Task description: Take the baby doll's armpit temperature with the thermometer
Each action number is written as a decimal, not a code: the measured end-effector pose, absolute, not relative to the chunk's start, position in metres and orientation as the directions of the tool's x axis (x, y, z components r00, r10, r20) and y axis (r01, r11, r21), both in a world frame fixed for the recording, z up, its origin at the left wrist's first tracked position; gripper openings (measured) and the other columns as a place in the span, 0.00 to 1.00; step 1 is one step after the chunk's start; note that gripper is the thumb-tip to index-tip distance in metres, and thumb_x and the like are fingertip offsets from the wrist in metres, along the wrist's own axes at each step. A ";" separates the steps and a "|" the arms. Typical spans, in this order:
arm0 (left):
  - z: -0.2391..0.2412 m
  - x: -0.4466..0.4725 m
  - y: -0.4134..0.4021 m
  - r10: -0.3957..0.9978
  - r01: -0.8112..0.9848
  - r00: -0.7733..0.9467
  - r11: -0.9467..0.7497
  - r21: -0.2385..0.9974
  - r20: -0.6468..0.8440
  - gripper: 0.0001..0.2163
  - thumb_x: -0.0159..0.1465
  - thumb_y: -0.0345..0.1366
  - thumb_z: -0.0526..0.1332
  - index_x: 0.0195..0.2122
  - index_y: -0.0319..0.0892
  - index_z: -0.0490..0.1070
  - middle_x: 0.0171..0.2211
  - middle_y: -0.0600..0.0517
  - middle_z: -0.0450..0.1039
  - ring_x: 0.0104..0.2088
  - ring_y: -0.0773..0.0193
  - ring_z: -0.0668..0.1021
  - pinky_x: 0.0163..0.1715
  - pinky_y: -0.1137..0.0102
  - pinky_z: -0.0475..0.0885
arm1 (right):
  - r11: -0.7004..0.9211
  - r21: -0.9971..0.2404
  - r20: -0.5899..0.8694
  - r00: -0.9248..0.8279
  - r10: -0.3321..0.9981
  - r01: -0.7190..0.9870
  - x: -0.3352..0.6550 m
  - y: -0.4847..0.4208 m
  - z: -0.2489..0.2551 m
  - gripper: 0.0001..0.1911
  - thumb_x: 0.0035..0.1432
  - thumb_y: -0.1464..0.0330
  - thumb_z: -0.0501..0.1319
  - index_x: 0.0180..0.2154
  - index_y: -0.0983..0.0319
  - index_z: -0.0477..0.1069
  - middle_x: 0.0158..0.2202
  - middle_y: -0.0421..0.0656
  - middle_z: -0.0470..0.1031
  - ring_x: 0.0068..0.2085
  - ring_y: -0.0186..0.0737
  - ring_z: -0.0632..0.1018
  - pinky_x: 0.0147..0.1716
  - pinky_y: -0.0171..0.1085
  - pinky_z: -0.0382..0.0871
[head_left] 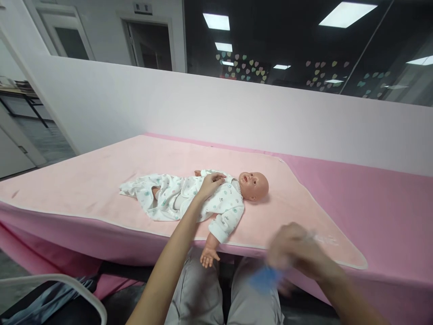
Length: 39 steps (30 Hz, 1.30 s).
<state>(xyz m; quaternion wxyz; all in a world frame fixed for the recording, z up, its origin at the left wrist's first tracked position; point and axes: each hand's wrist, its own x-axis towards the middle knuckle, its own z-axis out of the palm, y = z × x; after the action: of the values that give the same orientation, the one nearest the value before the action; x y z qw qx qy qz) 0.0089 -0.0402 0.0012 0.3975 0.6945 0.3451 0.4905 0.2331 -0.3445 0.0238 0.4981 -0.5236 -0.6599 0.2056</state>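
A baby doll (pixel 253 186) lies on its back on a peach-coloured mat (pixel 101 158), its head to the right. It wears a white printed baby outfit (pixel 225 198), and the leg part lies loose toward the left. One doll arm hangs over the mat's near edge. My left hand (pixel 211 184) rests on the doll's chest, its fingers laid over the cloth. To the right of the doll, above the near edge, my right hand (pixel 294 250) is smeared by motion. It holds a blue thing (pixel 265 279), too blurred to name.
Pink cloth (pixel 389 216) covers the table under the mat. A low white wall (pixel 237 115) runs behind, with dark glass (pixel 287 40) above it. At lower left a pale curved rail (pixel 67 280) stands by dark fabric. My legs (pixel 199 289) are beneath the near edge.
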 end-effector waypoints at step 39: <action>0.003 0.007 -0.045 0.772 0.302 0.446 -0.605 0.736 0.452 0.10 0.49 0.31 0.58 0.32 0.37 0.73 0.27 0.52 0.71 0.28 0.66 0.70 0.30 0.72 0.64 | 0.651 -0.049 0.853 -0.307 0.421 0.758 0.156 -0.097 -0.001 0.20 0.51 0.80 0.47 0.40 0.60 0.72 0.35 0.42 0.76 0.37 0.38 0.75 0.40 0.38 0.69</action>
<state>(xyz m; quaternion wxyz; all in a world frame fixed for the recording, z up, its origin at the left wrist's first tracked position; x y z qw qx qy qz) 0.0070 -0.0448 0.0033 0.2902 0.7992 0.3362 0.4049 0.1558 -0.0975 -0.0006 0.4541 -0.3747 -0.7868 -0.1852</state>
